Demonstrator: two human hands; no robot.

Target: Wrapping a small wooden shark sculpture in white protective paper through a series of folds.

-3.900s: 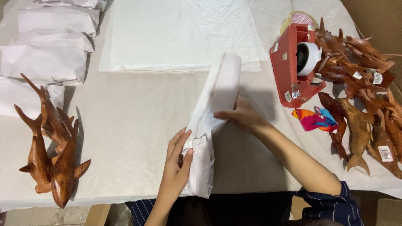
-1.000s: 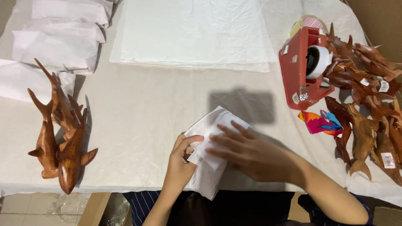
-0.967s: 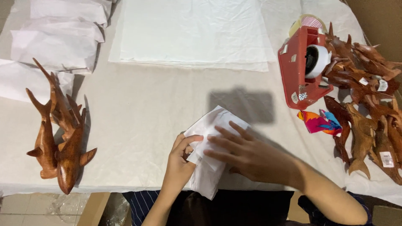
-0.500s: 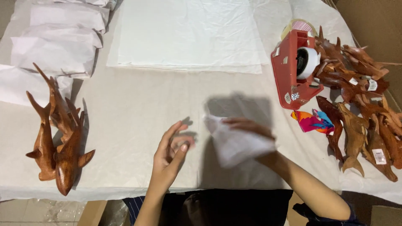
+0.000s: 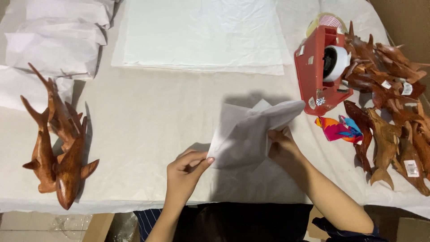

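Both of my hands are on one white paper-wrapped parcel point(image 5: 251, 134), seen from the head camera, lifted a little above the worktop point(image 5: 148, 121) near its front edge, right of the middle. My left hand point(image 5: 186, 172) pinches the parcel's lower left corner between thumb and forefinger, the other fingers curled in. My right hand point(image 5: 282, 148) grips the parcel's right side from underneath, fingers closed around the paper; the fingertips themselves are hidden behind it. The parcel tilts, its far end pointing toward the red tape dispenser point(image 5: 320, 69).

That dispenser stands near the right edge, with a pile of carved wooden fish point(image 5: 389, 89) just beside it, running along the right edge to the front. A scrap of bright multicoloured paper point(image 5: 338, 128) lies between the dispenser and the fish. A stack of white wrapping sheets point(image 5: 201, 36) lies flat along the back edge. Wrapped white parcels point(image 5: 53, 40) sit in the back left corner. Two carved wooden sharks point(image 5: 56, 143) lie together near the left front corner, touching one another.
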